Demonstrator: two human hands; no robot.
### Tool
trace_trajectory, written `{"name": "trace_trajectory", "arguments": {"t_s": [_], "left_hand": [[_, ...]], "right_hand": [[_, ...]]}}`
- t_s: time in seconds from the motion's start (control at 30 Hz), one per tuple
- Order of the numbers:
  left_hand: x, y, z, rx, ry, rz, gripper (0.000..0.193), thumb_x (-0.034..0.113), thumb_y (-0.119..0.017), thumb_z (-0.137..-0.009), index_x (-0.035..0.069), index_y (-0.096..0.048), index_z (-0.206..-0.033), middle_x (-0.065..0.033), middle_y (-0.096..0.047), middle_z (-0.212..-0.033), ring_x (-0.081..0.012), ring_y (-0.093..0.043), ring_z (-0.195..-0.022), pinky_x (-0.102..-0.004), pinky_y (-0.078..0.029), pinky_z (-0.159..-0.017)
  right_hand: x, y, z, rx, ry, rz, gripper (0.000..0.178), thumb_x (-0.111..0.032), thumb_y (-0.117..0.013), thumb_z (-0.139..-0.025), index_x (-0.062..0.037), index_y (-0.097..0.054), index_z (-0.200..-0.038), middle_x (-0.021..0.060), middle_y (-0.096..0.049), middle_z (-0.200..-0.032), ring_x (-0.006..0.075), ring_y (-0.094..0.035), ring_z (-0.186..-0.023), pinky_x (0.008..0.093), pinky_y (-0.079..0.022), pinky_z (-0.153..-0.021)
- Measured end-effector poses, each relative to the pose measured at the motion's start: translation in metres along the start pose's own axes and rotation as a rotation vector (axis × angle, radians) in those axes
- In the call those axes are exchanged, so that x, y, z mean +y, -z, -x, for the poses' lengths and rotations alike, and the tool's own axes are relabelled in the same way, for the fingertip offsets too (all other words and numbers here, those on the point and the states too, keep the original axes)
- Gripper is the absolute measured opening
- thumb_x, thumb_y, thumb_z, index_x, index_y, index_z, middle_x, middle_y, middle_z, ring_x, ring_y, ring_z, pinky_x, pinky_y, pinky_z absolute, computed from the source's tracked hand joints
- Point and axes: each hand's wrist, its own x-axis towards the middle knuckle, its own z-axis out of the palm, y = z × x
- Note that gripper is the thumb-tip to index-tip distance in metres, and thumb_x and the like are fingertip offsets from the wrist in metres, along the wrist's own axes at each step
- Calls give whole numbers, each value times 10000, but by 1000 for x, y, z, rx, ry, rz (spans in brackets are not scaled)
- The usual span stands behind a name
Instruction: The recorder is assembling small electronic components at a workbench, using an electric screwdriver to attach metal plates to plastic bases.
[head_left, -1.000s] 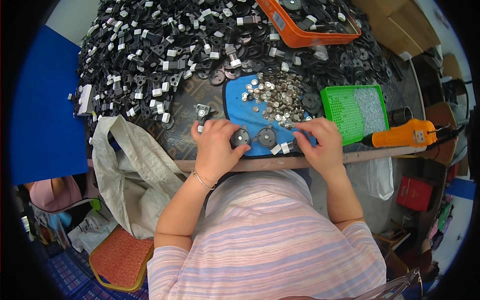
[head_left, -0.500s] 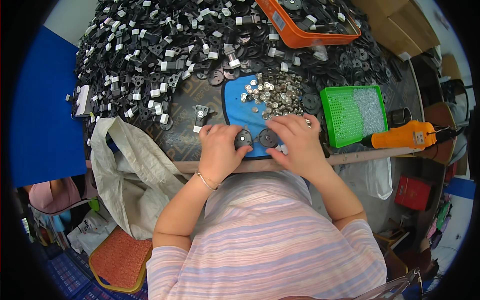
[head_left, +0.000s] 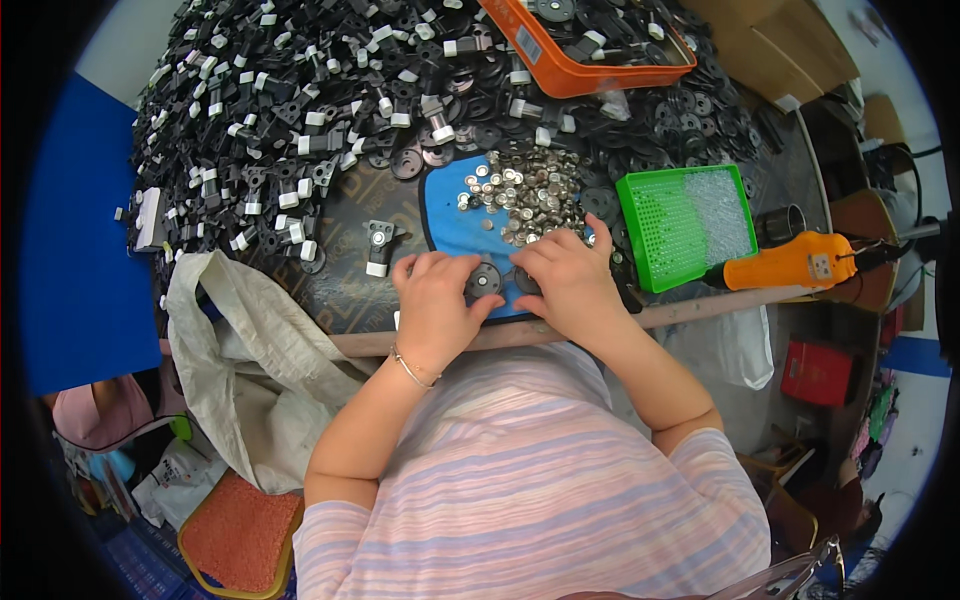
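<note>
My left hand (head_left: 436, 305) is closed round a black round disc part (head_left: 484, 281) with a bright metal centre, its thumb and fingers at the rim. Beside it, my right hand (head_left: 576, 285) grips a second dark disc (head_left: 525, 281), mostly covered by the fingers. Both hands rest over the near end of a blue mat (head_left: 448, 215). Just beyond them on the mat lies a heap of small silvery metal caps (head_left: 540, 195). One black bracket with a white tip (head_left: 380, 246) lies on the table left of the mat.
A large heap of black parts with white tips (head_left: 290, 120) fills the far side. An orange tray (head_left: 560, 80) sits on it. To the right are a green tray (head_left: 650, 255) of small pale pieces, a metal cup (head_left: 780, 222) and an orange power screwdriver (head_left: 790, 263). A pale sack (head_left: 240, 370) hangs at the left edge.
The view has shifted, so the table contents sit further left. My right hand now covers more of its disc, while my left hand keeps its disc.
</note>
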Motion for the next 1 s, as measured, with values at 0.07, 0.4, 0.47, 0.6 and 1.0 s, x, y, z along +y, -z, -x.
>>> {"name": "trace_trajectory", "arguments": {"t_s": [0.07, 0.4, 0.47, 0.6, 1.0], "left_hand": [[0, 3, 1, -28, 8, -6, 474, 306, -801, -615, 72, -641, -996, -56, -630, -941, -237, -530, -985, -441, -279, -951], [-44, 36, 4, 250, 117, -124, 533, 313, -803, -614, 89, -590, -1048, -63, -582, -1060, -262, -511, -1019, -418, -296, -913], [-57, 36, 6, 317, 145, -217, 488, 305, -801, -623, 86, -596, -1008, -61, -579, -992, -266, -520, -943, -417, -338, -853], [-78, 26, 5, 268, 270, -166, 471, 316, -790, -650, 62, -600, -997, -75, -578, -921, -287, -525, -893, -415, -382, -794], [-77, 24, -9, 207, 193, 28, 254, 150, -731, -663, 55, -659, -888, -91, -615, -882, -298, -563, -882, -405, -424, -784]], "right_hand": [[6, 1, 2, 91, 55, -75, 510, -317, -786, -634, -152, -621, -1087, 12, -598, -1122, 206, -518, -1093, 553, -195, -1036], [73, 30, -22, 26, -156, 373, 474, -226, -751, -691, -146, -596, -1131, 13, -607, -1116, 232, -480, -1178, 624, -152, -1062], [71, 28, -26, -53, -193, 436, 451, -215, -749, -690, -145, -615, -1114, 13, -623, -1077, 229, -482, -1179, 645, -102, -1064], [72, 28, -30, -111, -219, 423, 436, -218, -751, -688, -130, -630, -1098, 14, -632, -1063, 225, -486, -1178, 659, -82, -1058], [68, 39, -32, -162, -249, 458, 425, -241, -775, -670, -124, -647, -1058, 2, -608, -1090, 202, -486, -1161, 666, -112, -1060]]}}
